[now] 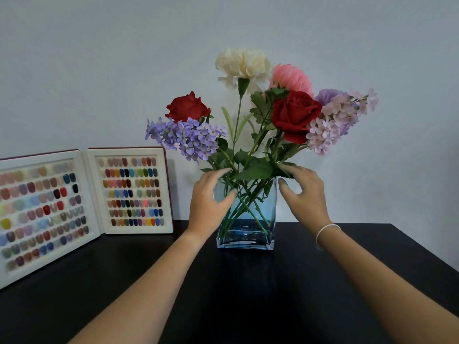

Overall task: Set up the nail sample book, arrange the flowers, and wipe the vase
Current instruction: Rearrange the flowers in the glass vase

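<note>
A square blue glass vase [248,229] stands on the black table [248,294] near the wall. It holds a bunch of flowers [248,112]: red roses, a cream carnation, a pink bloom and purple and pale pink sprays. My left hand [207,202] curls around the vase's upper left corner, thumb against the glass front, fingers at the rim. At the upper right corner hovers my right hand [303,192], fingers spread near the leaves, thumb just off the glass. The nail sample book [94,194] stands open to the left, showing rows of coloured nail tips.
A pale wall [99,70] rises right behind the table. The table's right edge [427,252] runs diagonally toward me. A white band [325,232] circles my right wrist.
</note>
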The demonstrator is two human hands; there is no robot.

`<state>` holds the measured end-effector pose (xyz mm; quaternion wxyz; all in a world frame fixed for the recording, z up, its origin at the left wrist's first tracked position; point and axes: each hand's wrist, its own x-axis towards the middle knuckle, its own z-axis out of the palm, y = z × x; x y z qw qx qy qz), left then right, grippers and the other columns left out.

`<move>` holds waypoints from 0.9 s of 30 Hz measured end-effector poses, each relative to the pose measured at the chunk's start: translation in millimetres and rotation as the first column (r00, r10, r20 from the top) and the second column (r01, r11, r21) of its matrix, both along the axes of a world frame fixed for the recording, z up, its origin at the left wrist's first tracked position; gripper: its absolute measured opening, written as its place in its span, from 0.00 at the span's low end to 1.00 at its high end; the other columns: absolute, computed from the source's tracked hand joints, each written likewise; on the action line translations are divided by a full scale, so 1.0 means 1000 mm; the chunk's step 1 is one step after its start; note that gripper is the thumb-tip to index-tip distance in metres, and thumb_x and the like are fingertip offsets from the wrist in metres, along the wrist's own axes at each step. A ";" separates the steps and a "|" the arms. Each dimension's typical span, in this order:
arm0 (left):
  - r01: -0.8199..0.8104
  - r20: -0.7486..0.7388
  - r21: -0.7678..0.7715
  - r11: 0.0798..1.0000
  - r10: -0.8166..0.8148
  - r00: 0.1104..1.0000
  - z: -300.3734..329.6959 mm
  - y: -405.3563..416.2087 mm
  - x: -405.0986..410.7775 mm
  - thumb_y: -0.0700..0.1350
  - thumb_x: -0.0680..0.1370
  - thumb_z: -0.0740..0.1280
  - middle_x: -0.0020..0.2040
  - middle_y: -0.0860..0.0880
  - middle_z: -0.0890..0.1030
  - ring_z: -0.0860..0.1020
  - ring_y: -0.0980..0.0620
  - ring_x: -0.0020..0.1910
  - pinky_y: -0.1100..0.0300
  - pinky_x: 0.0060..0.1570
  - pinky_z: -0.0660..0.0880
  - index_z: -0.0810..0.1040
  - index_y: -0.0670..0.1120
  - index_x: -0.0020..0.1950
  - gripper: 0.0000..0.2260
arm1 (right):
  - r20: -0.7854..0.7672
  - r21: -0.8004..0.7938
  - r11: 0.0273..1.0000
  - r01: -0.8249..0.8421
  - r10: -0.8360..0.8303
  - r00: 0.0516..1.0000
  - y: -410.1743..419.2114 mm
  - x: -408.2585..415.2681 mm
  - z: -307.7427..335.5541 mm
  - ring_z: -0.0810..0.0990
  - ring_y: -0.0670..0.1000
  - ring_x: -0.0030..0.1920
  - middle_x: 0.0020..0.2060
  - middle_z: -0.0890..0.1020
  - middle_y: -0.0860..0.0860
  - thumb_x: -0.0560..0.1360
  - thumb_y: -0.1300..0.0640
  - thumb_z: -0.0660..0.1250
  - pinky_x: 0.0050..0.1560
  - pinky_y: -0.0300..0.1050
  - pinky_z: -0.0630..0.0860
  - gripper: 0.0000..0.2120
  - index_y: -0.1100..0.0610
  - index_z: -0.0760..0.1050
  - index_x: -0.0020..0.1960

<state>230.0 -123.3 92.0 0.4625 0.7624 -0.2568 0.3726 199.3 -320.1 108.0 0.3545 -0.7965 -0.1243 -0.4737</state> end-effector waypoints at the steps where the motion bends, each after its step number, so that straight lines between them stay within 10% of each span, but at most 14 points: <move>1: -0.010 0.004 0.033 0.999 0.010 1.000 0.003 -0.001 0.000 0.45 0.71 0.70 0.53 0.52 0.75 0.72 0.52 0.56 0.61 0.57 0.68 0.75 0.51 0.60 0.17 | 0.001 0.013 1.000 0.012 -0.012 1.000 0.000 0.001 0.002 0.76 0.56 0.52 0.48 0.83 0.52 0.72 0.61 0.66 0.56 0.62 0.70 0.11 0.53 0.79 0.54; 4: -0.046 0.016 0.025 0.999 0.045 0.999 0.015 -0.003 0.003 0.43 0.72 0.69 0.49 0.48 0.78 0.74 0.45 0.53 0.54 0.55 0.71 0.80 0.47 0.55 0.12 | -0.001 0.081 0.996 0.035 -0.036 0.999 -0.005 0.004 0.008 0.76 0.57 0.49 0.46 0.84 0.52 0.73 0.61 0.66 0.54 0.62 0.70 0.09 0.54 0.81 0.51; 10: -0.062 -0.046 -0.126 0.990 0.057 0.997 0.023 0.006 0.013 0.37 0.74 0.66 0.45 0.45 0.80 0.76 0.57 0.41 0.78 0.41 0.66 0.81 0.42 0.52 0.09 | -0.085 0.173 0.984 0.047 -0.032 0.996 -0.014 0.006 0.001 0.76 0.59 0.49 0.44 0.84 0.55 0.74 0.59 0.65 0.49 0.50 0.71 0.09 0.55 0.81 0.51; 19: 0.022 -0.226 -0.216 0.976 -0.072 0.972 -0.001 0.018 0.008 0.46 0.75 0.66 0.57 0.52 0.77 0.75 0.57 0.54 0.71 0.51 0.69 0.75 0.50 0.61 0.14 | -0.033 0.421 0.905 -0.064 0.086 0.996 -0.006 -0.017 -0.025 0.73 0.45 0.55 0.56 0.74 0.43 0.75 0.61 0.61 0.54 0.30 0.67 0.18 0.48 0.70 0.63; 27: 0.048 -0.489 -0.515 0.856 -0.340 0.803 -0.077 0.014 -0.006 0.48 0.80 0.53 0.71 0.45 0.67 0.66 0.47 0.69 0.54 0.65 0.64 0.64 0.46 0.70 0.19 | -0.263 0.726 0.683 -0.083 0.386 0.884 0.007 -0.018 -0.101 0.70 0.47 0.62 0.67 0.71 0.52 0.78 0.63 0.57 0.63 0.43 0.66 0.20 0.53 0.64 0.69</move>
